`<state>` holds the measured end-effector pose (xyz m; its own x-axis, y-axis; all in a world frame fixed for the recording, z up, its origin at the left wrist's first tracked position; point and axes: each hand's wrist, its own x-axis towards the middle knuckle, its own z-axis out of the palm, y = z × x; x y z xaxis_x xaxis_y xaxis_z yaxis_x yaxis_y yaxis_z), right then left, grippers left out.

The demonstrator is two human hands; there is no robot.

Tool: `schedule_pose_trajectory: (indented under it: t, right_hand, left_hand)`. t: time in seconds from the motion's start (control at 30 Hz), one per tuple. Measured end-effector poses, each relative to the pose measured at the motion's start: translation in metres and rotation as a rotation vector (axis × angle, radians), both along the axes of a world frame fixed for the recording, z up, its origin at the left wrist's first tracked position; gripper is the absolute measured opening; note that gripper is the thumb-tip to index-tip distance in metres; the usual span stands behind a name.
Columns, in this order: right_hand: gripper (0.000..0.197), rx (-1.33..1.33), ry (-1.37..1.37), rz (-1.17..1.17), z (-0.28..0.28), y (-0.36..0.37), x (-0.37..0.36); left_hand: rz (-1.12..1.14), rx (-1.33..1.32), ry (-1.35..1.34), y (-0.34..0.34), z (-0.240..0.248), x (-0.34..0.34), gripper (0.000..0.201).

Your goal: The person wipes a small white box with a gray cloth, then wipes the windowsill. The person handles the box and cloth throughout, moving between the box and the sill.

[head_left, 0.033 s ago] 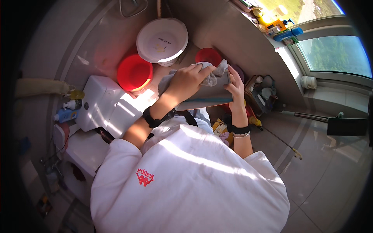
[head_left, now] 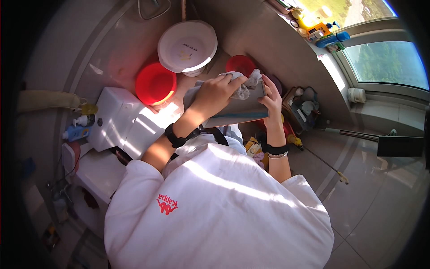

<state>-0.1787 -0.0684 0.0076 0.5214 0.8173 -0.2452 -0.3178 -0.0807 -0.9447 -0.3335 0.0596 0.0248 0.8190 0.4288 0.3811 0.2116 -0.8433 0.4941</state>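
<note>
My left hand (head_left: 215, 95) is closed on a light grey cloth (head_left: 242, 93) and presses it against a flat, grey, box-like panel (head_left: 237, 107). Part of the cloth bunches up past my fingers toward the panel's right end. Along the panel's near edge runs a blue-green strip (head_left: 242, 115). At that right end my right hand (head_left: 272, 99) grips the side, thumb in front and fingers at the edge. The panel is held up in front of my body, tilted. Its far side and part of its face are hidden by my left hand and the cloth.
Beyond my hands stand a red basin (head_left: 156, 84), a white basin (head_left: 187, 46) and another red tub (head_left: 241, 65). A white toilet (head_left: 121, 117) is at left. At right are a crate of items (head_left: 302, 107), a thin wand (head_left: 324, 162) and a windowsill with bottles (head_left: 318, 38).
</note>
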Motion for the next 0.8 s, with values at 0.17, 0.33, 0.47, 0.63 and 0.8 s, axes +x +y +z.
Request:
schedule_pose_trajectory:
  t: [0.17, 0.33, 0.47, 0.63, 0.8]
  right_hand:
    - [0.072, 0.037, 0.13, -0.121, -0.002, -0.005, 0.004]
    - [0.069, 0.047, 0.134, -0.174, -0.003, -0.015, 0.021]
    - [0.065, -0.031, 0.066, -0.217, -0.008, -0.021, 0.032]
    - [0.063, -0.121, -0.021, -0.132, -0.011, -0.022, 0.035]
    - [0.061, -0.145, -0.078, 0.057, -0.022, -0.006, 0.004]
  left_hand:
    - [0.015, 0.012, 0.074, 0.002, -0.011, -0.012, 0.056]
    - [0.075, -0.123, 0.14, 0.005, -0.016, -0.029, 0.052]
    - [0.163, -0.32, 0.131, 0.013, -0.022, -0.047, 0.05]
    - [0.209, -0.409, -0.033, 0.023, -0.02, -0.057, 0.051]
    - [-0.031, -0.237, -0.036, 0.0, -0.01, -0.024, 0.065]
